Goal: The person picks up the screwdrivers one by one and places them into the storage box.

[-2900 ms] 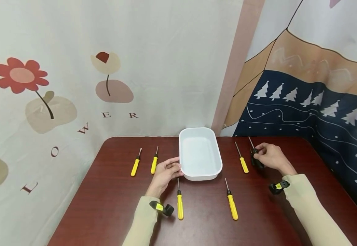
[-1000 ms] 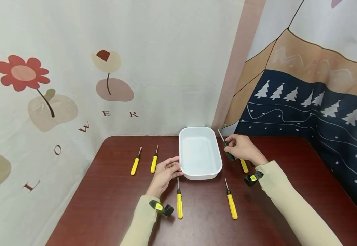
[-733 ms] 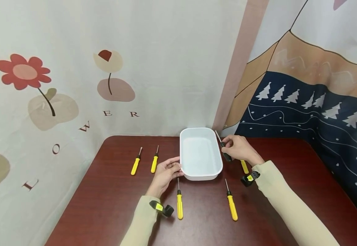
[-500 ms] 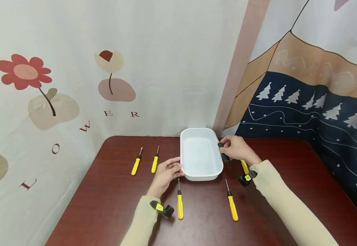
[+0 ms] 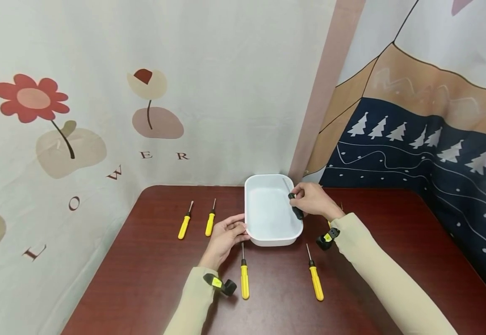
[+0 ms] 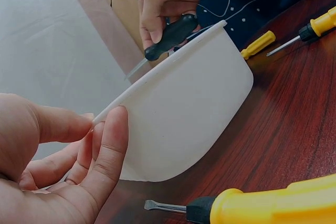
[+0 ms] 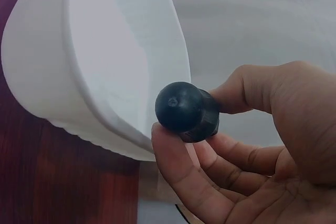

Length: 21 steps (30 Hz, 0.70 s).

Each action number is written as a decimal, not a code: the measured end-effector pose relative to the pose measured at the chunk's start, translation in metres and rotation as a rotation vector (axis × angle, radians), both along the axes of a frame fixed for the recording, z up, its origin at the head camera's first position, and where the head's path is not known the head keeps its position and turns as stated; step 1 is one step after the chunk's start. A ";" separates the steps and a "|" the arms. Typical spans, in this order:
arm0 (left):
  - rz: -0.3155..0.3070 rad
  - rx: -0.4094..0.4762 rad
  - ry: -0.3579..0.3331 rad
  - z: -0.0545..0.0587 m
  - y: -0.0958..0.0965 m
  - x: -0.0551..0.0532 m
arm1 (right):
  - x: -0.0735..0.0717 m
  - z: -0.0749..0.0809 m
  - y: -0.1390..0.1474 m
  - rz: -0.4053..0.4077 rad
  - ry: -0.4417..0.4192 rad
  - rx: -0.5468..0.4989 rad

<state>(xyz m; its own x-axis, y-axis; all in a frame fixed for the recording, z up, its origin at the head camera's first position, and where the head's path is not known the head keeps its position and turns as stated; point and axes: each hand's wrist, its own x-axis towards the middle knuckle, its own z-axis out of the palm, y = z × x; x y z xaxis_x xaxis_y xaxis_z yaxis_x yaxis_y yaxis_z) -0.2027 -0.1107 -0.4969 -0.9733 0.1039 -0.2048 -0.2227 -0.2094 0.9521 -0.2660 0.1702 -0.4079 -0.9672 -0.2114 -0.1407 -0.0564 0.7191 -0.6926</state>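
Note:
My left hand (image 5: pixel 223 239) pinches the near-left rim of a white rectangular plastic container (image 5: pixel 272 242), thumb on the rim and fingers against the outer wall, as the left wrist view shows. With thumb and fingers my right hand (image 5: pixel 316 201) grips a black-handled screwdriver (image 5: pixel 297 212) over the container's right side. Its shaft points away and leftward, above the container's inside. The right wrist view looks onto the rounded butt of the black handle (image 7: pixel 178 107). Close below my left hand lies a yellow screwdriver (image 5: pixel 244 281).
Left of the container lie two yellow screwdrivers, an outer one (image 5: pixel 184 227) and an inner one (image 5: pixel 210 224). Another yellow screwdriver (image 5: pixel 316 281) lies at the near right. A further yellow handle (image 6: pixel 259 44) is mostly hidden by my right arm in the head view. A printed curtain (image 5: pixel 226 93) hangs behind the table.
My right hand has lifted the black screwdriver from the table's right side and carried it left, past the rim and over the container. My left hand keeps its hold on the rim.

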 end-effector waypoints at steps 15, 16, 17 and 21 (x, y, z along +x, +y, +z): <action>0.003 0.000 -0.008 0.002 0.000 0.001 | -0.009 0.000 -0.019 -0.008 -0.063 0.020; 0.003 0.000 -0.009 0.002 0.000 0.001 | -0.009 0.000 -0.021 -0.011 -0.064 0.025; 0.004 0.000 -0.009 0.002 0.000 0.001 | -0.009 -0.001 -0.022 -0.010 -0.063 0.027; 0.005 0.000 -0.009 0.002 0.000 0.001 | -0.011 0.000 -0.027 0.007 -0.065 0.030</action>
